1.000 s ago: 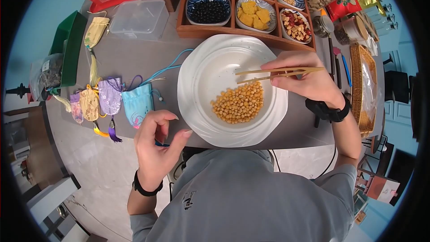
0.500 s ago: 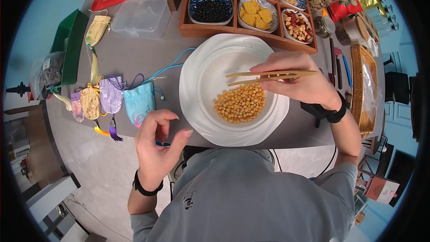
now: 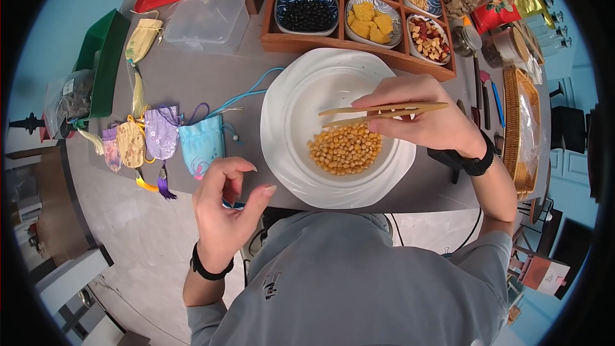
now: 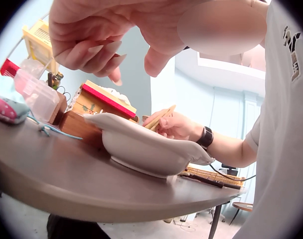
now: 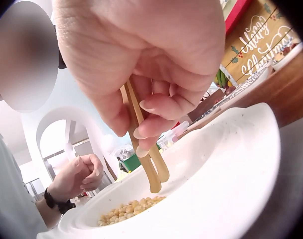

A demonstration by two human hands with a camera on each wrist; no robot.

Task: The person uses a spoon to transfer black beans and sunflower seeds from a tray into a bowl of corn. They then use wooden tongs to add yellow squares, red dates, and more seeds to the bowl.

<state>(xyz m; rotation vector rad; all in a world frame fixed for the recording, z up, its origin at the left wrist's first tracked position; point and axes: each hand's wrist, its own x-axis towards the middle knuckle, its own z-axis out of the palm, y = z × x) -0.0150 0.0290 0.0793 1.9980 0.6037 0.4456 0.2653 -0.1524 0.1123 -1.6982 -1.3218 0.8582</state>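
Bamboo tongs (image 3: 348,110) are pinched between the thumb and fingers of my right hand (image 3: 428,125), above the right side of a white bowl (image 3: 277,154). Their two tips point left, slightly apart, above the far edge of a heap of yellow kernels (image 3: 344,154) that look like dried corn. In the right wrist view the tongs' flat ends (image 5: 156,184) slant down over the bowl with nothing visible between them. Left of the bowl, my left hand (image 3: 221,214) hovers near the table's front edge, fingers loosely curled and holding nothing.
Behind the bowl stands a wooden divided tray (image 3: 301,42) with small dishes of dried foods. To the left lie a light blue pouch (image 3: 202,144), other small pouches and a clear plastic box (image 3: 208,22). A wicker basket (image 3: 512,147) and jars stand at the right.
My right hand has moved the tongs left and slightly nearer to me, bringing their tips closer over the kernels. The left hand stays where it was.
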